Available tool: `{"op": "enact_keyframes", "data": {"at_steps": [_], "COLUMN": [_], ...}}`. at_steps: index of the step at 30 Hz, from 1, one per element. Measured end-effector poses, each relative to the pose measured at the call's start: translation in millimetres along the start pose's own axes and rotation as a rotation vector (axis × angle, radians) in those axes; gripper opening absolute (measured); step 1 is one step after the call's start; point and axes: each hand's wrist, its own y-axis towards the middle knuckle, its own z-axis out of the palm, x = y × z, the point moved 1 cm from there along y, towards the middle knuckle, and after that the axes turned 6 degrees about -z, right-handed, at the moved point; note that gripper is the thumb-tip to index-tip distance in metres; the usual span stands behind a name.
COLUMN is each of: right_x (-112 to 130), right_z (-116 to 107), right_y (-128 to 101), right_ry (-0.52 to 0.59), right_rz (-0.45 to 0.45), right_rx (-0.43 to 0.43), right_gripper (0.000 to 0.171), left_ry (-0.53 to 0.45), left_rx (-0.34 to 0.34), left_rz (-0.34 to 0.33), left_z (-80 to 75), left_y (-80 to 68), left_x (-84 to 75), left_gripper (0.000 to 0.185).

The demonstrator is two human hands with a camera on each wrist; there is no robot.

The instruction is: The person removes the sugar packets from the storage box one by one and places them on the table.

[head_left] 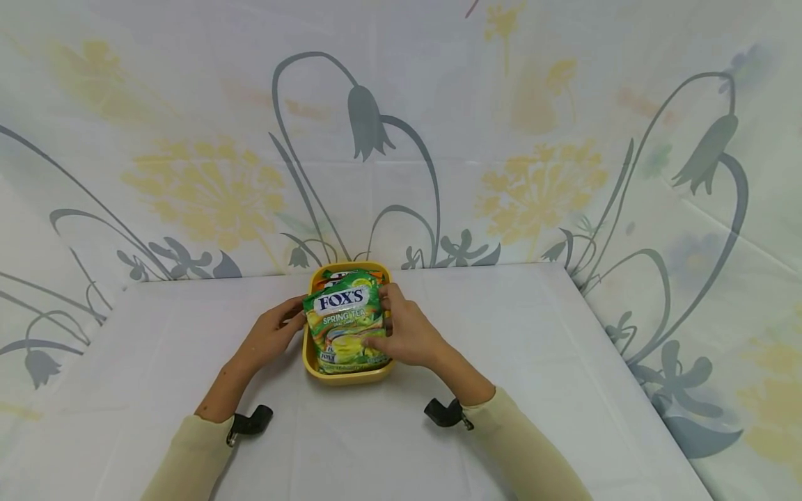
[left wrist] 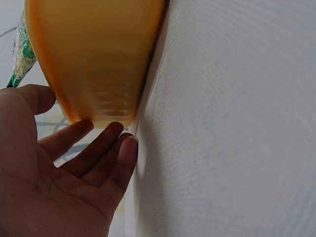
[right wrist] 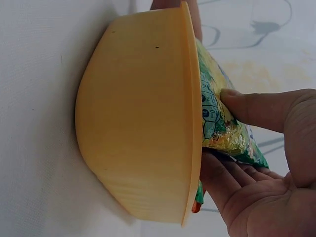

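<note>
Right hand [head_left: 407, 334] pinches the Fox's candy bag [head_left: 347, 323] by its side edge. Left hand [head_left: 272, 332] rests spread beside the yellow bowl [head_left: 341, 376]. Looks light, crinkly and slippery, so edges are best.

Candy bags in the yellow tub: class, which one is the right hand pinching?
The top green Fox's Spring Tea bag, pinched by the right hand over the tub. The other bags lie beneath it, mostly hidden.

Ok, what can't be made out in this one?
- Head view: what lies under the candy bag in the yellow tub; the bag covers it.
- Left wrist view: left hand fingertips, behind the tub's base.
- Right wrist view: the bag's front, hidden by the tub wall and right hand.
- Small print: too small.
</note>
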Motion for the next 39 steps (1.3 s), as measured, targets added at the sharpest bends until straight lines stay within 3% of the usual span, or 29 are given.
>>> {"op": "enact_keyframes", "data": {"at_steps": [21, 39], "right_x": [2, 7], "right_z": [-9, -29], "right_y": [-1, -3], "right_ry": [0.105, 0.163], "right_rz": [-0.015, -0.021], "right_rx": [-0.065, -0.129], "right_gripper": [0.071, 0.071], "left_ry": [0.026, -0.027], "left_rx": [-0.005, 0.019], "left_rz": [-0.006, -0.013], "left_z": [-1.1, -0.6], "left_y": [-1.6, -2.0], "left_x": [-3.1, -3.0], "left_gripper": [0.06, 0.06]}}
